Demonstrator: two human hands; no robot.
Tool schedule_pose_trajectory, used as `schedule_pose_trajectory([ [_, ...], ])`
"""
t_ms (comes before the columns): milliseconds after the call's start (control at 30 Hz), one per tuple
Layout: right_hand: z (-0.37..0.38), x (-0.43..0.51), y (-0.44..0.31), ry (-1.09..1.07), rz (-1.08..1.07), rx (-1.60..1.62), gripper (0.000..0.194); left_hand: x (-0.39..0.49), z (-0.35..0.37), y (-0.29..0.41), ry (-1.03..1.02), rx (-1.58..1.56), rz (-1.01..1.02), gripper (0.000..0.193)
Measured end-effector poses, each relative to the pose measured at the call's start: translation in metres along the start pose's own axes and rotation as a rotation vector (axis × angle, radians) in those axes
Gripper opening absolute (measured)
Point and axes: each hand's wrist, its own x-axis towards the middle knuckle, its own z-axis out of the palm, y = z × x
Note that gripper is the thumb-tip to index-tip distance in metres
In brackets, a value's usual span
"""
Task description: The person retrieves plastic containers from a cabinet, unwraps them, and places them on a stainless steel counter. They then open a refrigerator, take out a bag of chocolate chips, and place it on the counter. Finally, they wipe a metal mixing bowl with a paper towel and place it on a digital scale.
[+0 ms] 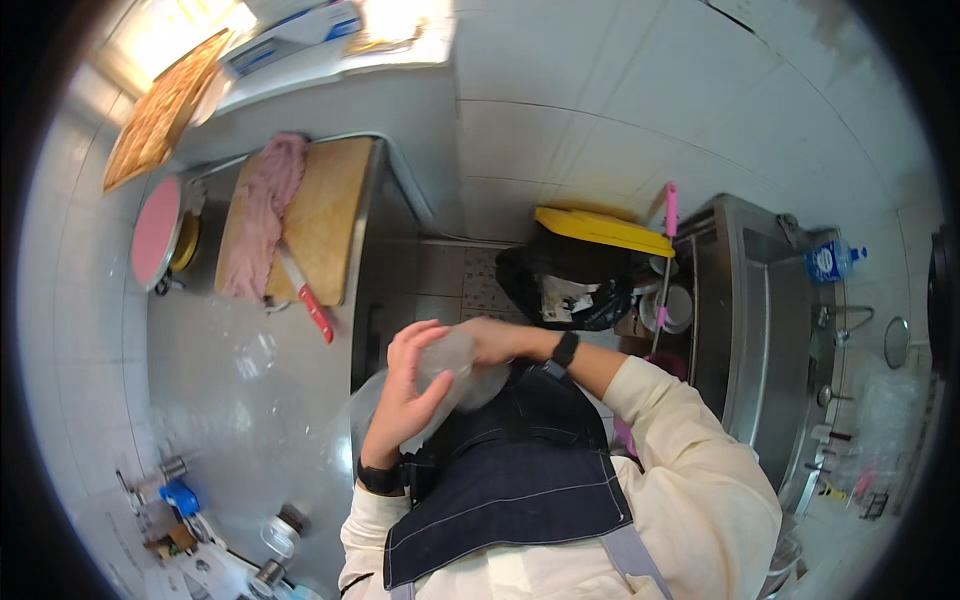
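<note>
In front of the dark apron, my left hand (411, 386) has its fingers raised and its thumb apart. Translucent plastic, apparently a bag (454, 360), lies against its palm side and trails down to the left past the wrist. On the other side of the plastic is my right hand (491, 341), bent inward and blurred; its fingertips are hidden, so its hold is unclear. To the left, a knife with a red handle (315, 311) rests partly on a wooden cutting board (322, 210), its blade beside a crumpled pink cloth (262, 217).
A steel counter (247, 375) runs along the left, with a pink-topped round stand (157, 232) near the wall. Ahead stands a bin with a black liner (517, 285) and yellow lid (604, 232). A pink-handled pole (671, 210) leans near the steel sink (757, 322) at right.
</note>
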Motion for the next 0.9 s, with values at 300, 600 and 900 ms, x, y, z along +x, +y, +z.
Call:
schedule_pose_trajectory([
  [300, -0.097, -0.24, 0.231, 1.762, 0.433, 0.853, 0.03, 0.025, 0.055, -0.038, 0.071, -0.42, -0.425, 0.032],
  [600, -0.154, -0.144, 0.261, 0.872, 0.837, -0.555, 0.031, -0.02, 0.071, -0.034, 0.666, -0.439, -0.733, 0.025],
  [900, -0.159, -0.146, 0.348, 0.014, 0.508, -1.48, 0.017, -0.12, 0.063, -0.055, 0.993, -0.578, -0.413, 0.025],
])
